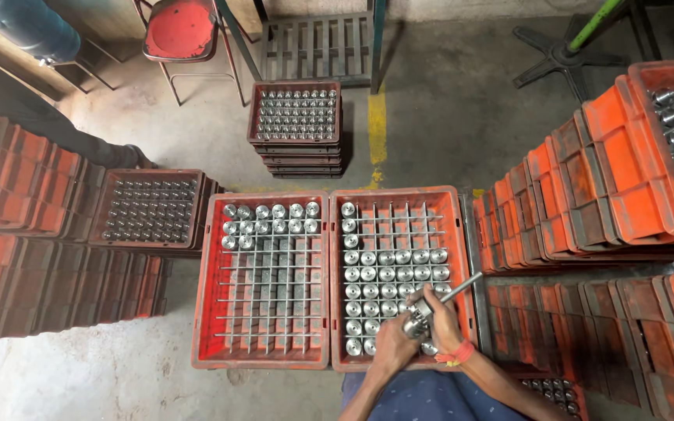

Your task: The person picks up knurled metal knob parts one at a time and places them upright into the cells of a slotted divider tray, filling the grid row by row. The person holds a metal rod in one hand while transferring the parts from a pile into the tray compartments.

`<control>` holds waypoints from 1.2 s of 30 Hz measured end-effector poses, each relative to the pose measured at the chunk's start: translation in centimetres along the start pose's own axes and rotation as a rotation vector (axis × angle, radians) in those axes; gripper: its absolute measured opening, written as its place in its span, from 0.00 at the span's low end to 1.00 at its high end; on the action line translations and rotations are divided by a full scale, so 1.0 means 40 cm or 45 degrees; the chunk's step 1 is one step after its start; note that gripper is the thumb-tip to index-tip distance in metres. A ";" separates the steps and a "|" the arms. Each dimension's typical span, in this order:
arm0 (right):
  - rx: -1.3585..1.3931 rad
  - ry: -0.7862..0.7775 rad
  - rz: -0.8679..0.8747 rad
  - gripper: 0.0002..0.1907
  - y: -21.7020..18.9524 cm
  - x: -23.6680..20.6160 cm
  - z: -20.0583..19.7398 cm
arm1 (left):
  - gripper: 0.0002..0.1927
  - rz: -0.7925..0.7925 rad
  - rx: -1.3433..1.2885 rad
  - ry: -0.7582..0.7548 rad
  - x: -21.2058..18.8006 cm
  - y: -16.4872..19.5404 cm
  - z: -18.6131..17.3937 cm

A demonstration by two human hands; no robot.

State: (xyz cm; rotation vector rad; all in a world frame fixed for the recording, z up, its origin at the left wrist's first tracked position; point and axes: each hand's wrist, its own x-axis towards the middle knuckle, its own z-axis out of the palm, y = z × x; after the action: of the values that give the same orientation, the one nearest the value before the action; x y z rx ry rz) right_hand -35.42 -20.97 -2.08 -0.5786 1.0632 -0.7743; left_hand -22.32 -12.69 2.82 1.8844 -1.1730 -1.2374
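dusty concrete floor (446,125) is spreading under stacks of orange-red plastic crates, with a yellow painted stripe (377,117) running toward a red chair (179,30) at the top. two crates are sitting side by side in front of the person, each fitted with a wire grid that is keeping the parts apart and upright in their cells. the left crate (206,281) is holding only a few rows of shiny metal cylinders along its far edge, while the right crate (462,234) is filled through its middle and near rows. over the near right corner of that crate, the left hand (393,345) is curling its fingers around a metal cylinder (417,318), and the right hand (442,316) is gripping a slim metal rod (462,288) with fingers pressed together, its tip seemingly at the part. more filled crates are stacking beyond (296,117) and at left (150,209); tilted orange crates (587,195) are leaning at right. no readable labels are showing.
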 end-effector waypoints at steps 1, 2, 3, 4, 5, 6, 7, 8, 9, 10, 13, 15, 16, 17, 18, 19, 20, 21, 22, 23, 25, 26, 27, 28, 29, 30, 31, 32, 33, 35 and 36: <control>-0.019 0.028 0.017 0.20 0.008 -0.004 -0.004 | 0.21 0.001 0.011 -0.025 -0.010 0.017 -0.001; -0.046 0.041 0.002 0.19 0.018 -0.008 -0.011 | 0.24 0.023 0.042 -0.054 -0.011 0.027 -0.003; -0.075 0.050 -0.016 0.19 0.031 -0.016 -0.020 | 0.27 0.049 0.071 -0.080 -0.008 0.031 -0.005; -0.104 0.058 -0.033 0.18 0.043 -0.020 -0.032 | 0.31 0.074 0.101 -0.103 -0.001 0.027 -0.005; -0.149 0.023 -0.095 0.18 0.057 -0.029 -0.044 | 0.33 0.064 0.168 -0.157 0.006 0.017 -0.002; -0.197 -0.012 -0.152 0.18 0.069 -0.040 -0.058 | 0.36 0.049 0.232 -0.212 0.012 0.003 0.003; -0.243 -0.055 -0.211 0.19 0.077 -0.040 -0.067 | 0.39 0.035 0.298 -0.260 0.017 -0.015 0.011; -0.230 -0.148 -0.232 0.20 0.082 -0.036 -0.072 | 0.37 0.079 0.196 -0.272 0.022 -0.033 0.019; -0.218 -0.237 -0.245 0.21 0.085 -0.037 -0.078 | 0.36 0.117 0.090 -0.290 0.024 -0.051 0.029; -0.207 -0.325 -0.259 0.23 0.085 -0.036 -0.082 | 0.34 0.157 -0.018 -0.306 0.027 -0.067 0.038; -0.160 -0.156 0.168 0.18 0.067 -0.011 -0.081 | 0.34 0.000 -0.155 -0.496 0.035 -0.100 0.050; -0.033 -0.119 0.041 0.20 0.052 0.006 -0.082 | 0.31 0.008 -0.133 -0.487 0.047 -0.111 0.038; 0.032 -0.089 -0.025 0.21 0.041 0.011 -0.088 | 0.30 0.013 -0.122 -0.493 0.054 -0.114 0.025; 0.081 0.113 0.095 0.17 0.026 0.022 -0.099 | 0.31 0.006 0.029 -0.363 0.069 -0.114 0.008; 0.138 0.326 0.214 0.15 0.011 0.029 -0.114 | 0.32 -0.001 0.182 -0.242 0.080 -0.115 -0.014; 0.245 0.242 0.080 0.15 0.001 0.037 -0.122 | 0.26 0.058 0.391 -0.148 0.099 -0.114 -0.037; 0.343 0.159 -0.071 0.16 -0.013 0.047 -0.137 | 0.29 0.016 0.306 -0.070 0.117 -0.114 -0.065; 0.368 0.192 -0.040 0.17 -0.014 0.041 -0.156 | 0.37 0.013 0.266 0.086 0.145 -0.111 -0.092; 0.395 0.219 -0.018 0.17 -0.016 0.045 -0.163 | 0.36 0.048 0.366 0.175 0.167 -0.109 -0.120; 0.400 0.248 -0.009 0.17 -0.014 0.041 -0.169 | 0.36 0.086 0.434 0.202 0.200 -0.104 -0.148; 0.402 0.291 0.013 0.18 0.000 0.030 -0.168 | 0.32 0.386 0.705 0.320 0.257 -0.095 -0.195; 0.349 0.280 -0.042 0.18 0.014 0.020 -0.162 | 0.28 0.652 0.906 0.406 0.279 -0.092 -0.214; 0.297 0.264 -0.095 0.18 0.029 0.013 -0.153 | 0.32 0.576 0.900 0.307 0.301 -0.087 -0.226; 0.243 0.245 -0.146 0.17 0.043 0.004 -0.146 | 0.37 0.497 0.893 0.212 0.321 -0.082 -0.237; 0.254 0.247 -0.091 0.16 0.054 -0.002 -0.138 | 0.42 0.417 0.887 0.123 0.334 -0.077 -0.243; 0.265 0.251 -0.035 0.15 0.066 -0.011 -0.135 | 0.37 0.412 0.864 0.148 0.344 -0.071 -0.243; 0.273 0.256 0.024 0.15 0.073 -0.023 -0.133 | 0.33 0.403 0.838 0.173 0.348 -0.066 -0.243; 0.284 0.251 0.033 0.14 0.080 -0.031 -0.134 | 0.29 0.393 0.813 0.209 0.347 -0.060 -0.242; 0.294 0.239 0.038 0.14 0.082 -0.041 -0.136 | 0.23 0.389 0.659 0.295 0.342 -0.055 -0.245; 0.288 0.227 0.023 0.15 0.073 -0.050 -0.141 | 0.13 0.378 0.351 0.456 0.319 -0.052 -0.262; 0.267 0.227 0.010 0.16 0.060 -0.057 -0.146 | 0.11 0.403 0.390 0.559 0.308 -0.054 -0.281</control>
State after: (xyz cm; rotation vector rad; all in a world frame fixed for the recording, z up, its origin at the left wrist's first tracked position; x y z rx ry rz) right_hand -40.77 -18.00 -4.88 -0.3309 1.1292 -0.9307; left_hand -9.05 -22.75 0.54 1.9517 -1.3947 -0.4608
